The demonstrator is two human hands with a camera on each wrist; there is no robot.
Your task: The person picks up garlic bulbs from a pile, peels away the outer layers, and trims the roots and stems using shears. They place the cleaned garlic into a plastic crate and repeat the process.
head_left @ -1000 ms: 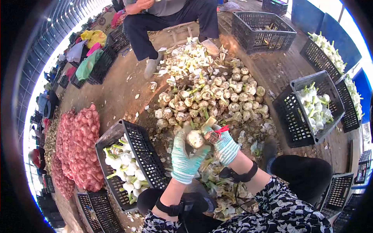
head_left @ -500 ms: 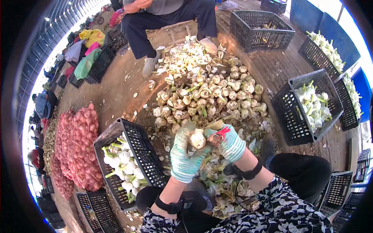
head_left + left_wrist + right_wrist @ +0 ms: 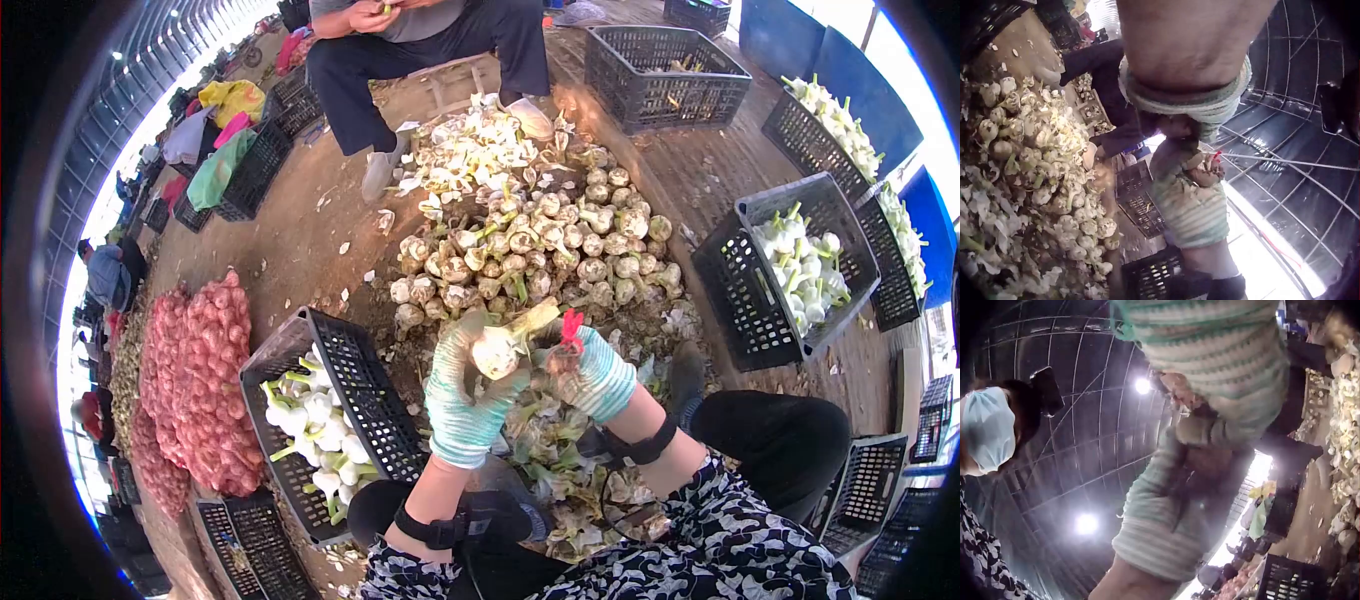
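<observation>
In the head view my gloved left hand (image 3: 465, 400) grips a garlic bulb (image 3: 495, 353), its fingers and thumb round the sides. The bulb's cut stem (image 3: 533, 318) points up to the right. Close beside it is my gloved right hand (image 3: 600, 378), with a brown wrapped piece (image 3: 562, 360) and a red tie (image 3: 571, 328) on its thumb side. I cannot tell whether that piece is held or worn. In the left wrist view the right hand (image 3: 1191, 206) shows below the left cuff. The right wrist view has the left hand (image 3: 1166, 512) partly covered by the right glove (image 3: 1216, 362).
Ahead lies a heap of unpeeled garlic (image 3: 540, 245), with peeled skins (image 3: 475, 150) behind it. Crates of white garlic stand left (image 3: 345, 400) and right (image 3: 735, 290). Red net sacks (image 3: 205, 385) are at the left. A person (image 3: 425, 60) sits opposite. Loose leaves (image 3: 545, 445) lie below my hands.
My hands have shifted slightly, with the bulb moving a little up and left. The right hand has drawn a little away from the bulb, and the stem now shows plainly.
</observation>
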